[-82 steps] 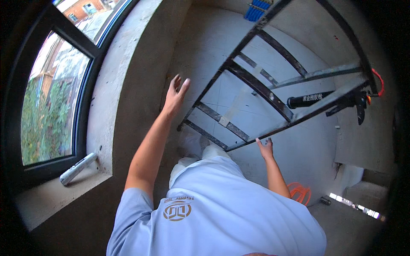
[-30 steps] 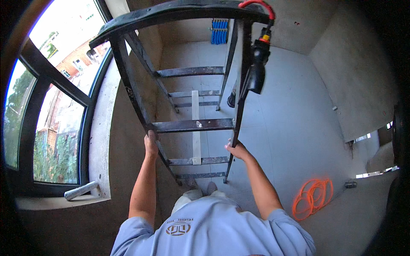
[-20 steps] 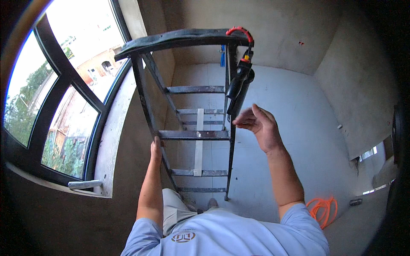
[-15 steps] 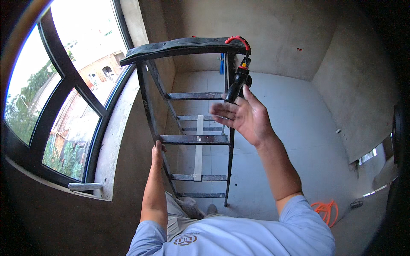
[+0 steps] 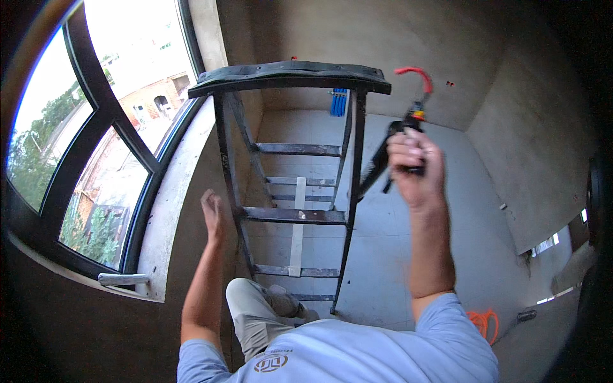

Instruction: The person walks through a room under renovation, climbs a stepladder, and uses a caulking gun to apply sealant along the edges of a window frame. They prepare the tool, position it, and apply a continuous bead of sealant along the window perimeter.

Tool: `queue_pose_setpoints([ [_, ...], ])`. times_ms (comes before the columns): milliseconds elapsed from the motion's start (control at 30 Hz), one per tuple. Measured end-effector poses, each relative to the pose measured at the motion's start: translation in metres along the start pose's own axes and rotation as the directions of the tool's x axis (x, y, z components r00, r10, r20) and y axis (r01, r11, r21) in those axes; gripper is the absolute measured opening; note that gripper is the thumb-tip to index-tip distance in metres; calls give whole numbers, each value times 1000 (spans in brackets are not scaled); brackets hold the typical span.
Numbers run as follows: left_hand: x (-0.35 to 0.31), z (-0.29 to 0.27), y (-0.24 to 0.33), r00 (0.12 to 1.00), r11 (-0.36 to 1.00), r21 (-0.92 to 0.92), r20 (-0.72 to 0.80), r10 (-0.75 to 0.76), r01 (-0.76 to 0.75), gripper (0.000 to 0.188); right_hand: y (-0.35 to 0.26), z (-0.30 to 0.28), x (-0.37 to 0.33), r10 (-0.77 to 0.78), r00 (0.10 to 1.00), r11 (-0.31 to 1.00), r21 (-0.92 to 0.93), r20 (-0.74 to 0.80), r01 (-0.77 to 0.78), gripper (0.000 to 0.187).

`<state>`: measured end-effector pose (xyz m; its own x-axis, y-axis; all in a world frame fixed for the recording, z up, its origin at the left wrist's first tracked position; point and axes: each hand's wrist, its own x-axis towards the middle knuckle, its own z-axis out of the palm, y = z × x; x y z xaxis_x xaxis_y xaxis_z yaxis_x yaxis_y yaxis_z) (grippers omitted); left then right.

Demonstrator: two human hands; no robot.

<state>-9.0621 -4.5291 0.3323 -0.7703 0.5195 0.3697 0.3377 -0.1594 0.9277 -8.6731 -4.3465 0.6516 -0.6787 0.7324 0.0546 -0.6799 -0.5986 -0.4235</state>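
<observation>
In front of me stands a black metal stepladder [image 5: 294, 216], splashed with paint. Its padded top [image 5: 287, 75] is at the far side. Right of the ladder, my right hand [image 5: 418, 156] is closed round a long black hand tool [image 5: 377, 165] with a curved red hook at its upper end; motion blurs the grip, and I cannot tell the tool's exact kind. My left hand [image 5: 213, 210] hovers just left of the ladder's left rail, apart from it, with loosely bent fingers and nothing in them. My bent left knee [image 5: 246, 300] is raised near the lower rungs.
A large dark-framed window [image 5: 105, 121] with a wide sill [image 5: 167, 236] runs along the left. Pale floor tiles [image 5: 408, 255] spread to the right. An orange cord [image 5: 483, 324] lies at lower right. A blue object [image 5: 338, 102] stands by the far wall.
My right hand has closed on the black tool, whose hook has come off the ladder top and moved right. My left hand has let go of the ladder rail. My left knee has come up.
</observation>
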Motion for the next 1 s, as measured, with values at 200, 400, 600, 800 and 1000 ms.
queue_pose_setpoints([
  [200, 153, -1, 183, 724, 734, 296, -167, 670, -611, 59, -71, -4, 7, 36, 997, 984, -172, -70, -48, 19],
  [400, 222, 54, 288, 824, 566, 601, 365, 434, -564, 78, -123, -1, 142, -56, 962, 677, -718, -269, -161, 14],
  [600, 218, 48, 290, 829, 526, 662, 534, 169, -534, 97, -179, 66, 253, 27, 991, 296, -946, -128, -130, 28],
  [800, 223, 32, 317, 802, 585, 614, 587, 111, -530, 93, -195, 120, 300, -244, 951, -165, -958, -191, -235, 27],
  [1000, 225, 31, 322, 824, 625, 596, 549, 142, -504, 83, -116, 108, 321, -311, 885, 11, -932, -347, -362, 62],
])
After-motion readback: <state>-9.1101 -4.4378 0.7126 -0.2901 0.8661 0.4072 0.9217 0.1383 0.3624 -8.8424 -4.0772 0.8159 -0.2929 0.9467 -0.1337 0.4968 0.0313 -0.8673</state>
